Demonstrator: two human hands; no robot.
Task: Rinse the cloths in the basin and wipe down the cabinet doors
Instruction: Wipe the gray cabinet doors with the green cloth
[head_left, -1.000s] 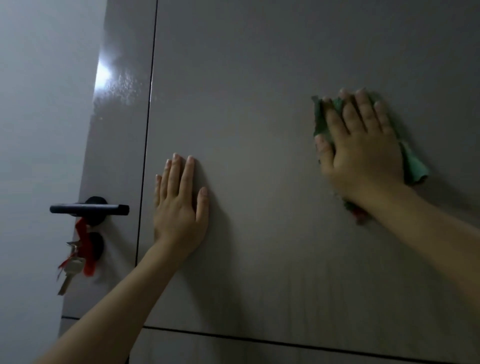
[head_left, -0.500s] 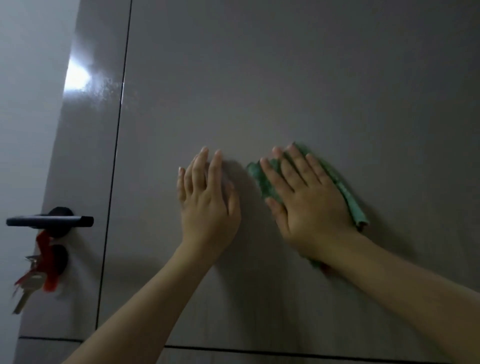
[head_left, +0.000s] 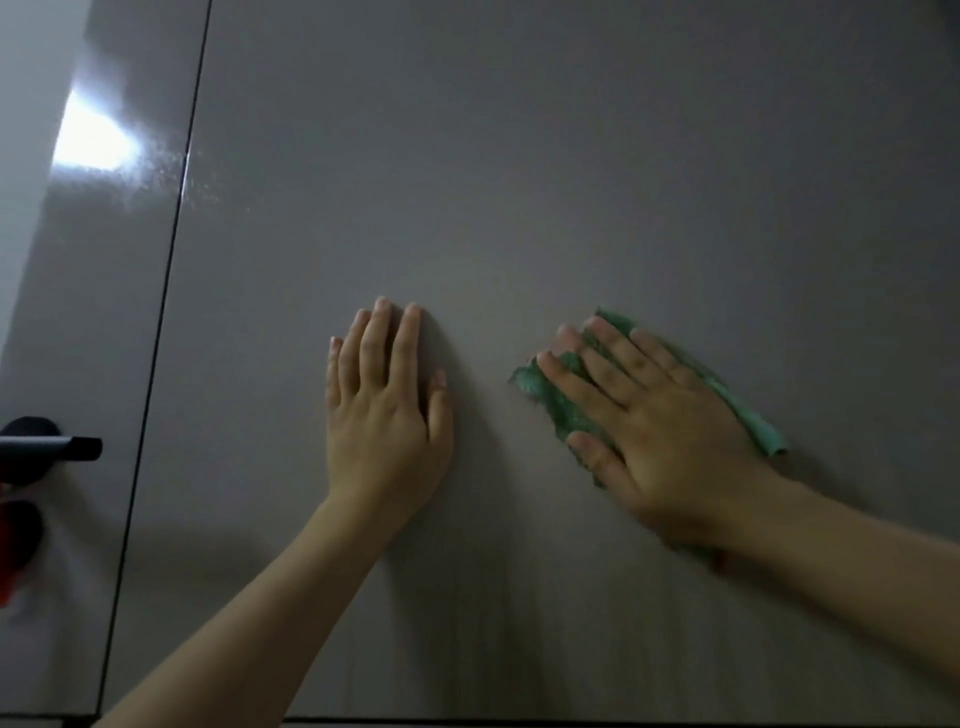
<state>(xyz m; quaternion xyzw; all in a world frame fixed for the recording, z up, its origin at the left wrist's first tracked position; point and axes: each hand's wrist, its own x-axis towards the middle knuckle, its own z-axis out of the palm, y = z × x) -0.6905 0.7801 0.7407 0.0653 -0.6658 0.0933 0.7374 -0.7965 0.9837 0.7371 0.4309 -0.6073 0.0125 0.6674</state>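
Grey cabinet door (head_left: 519, 182) fills view. Left hand (head_left: 387, 415) flat on it, fingers straight, holding nothing. Just right, apart, right hand (head_left: 660, 431) presses green cloth (head_left: 748, 410) flat under spread fingers. Wide bare panel above. Vertical seam (head_left: 171, 286) left; beyond it, black door handle (head_left: 57, 449) at frame edge.
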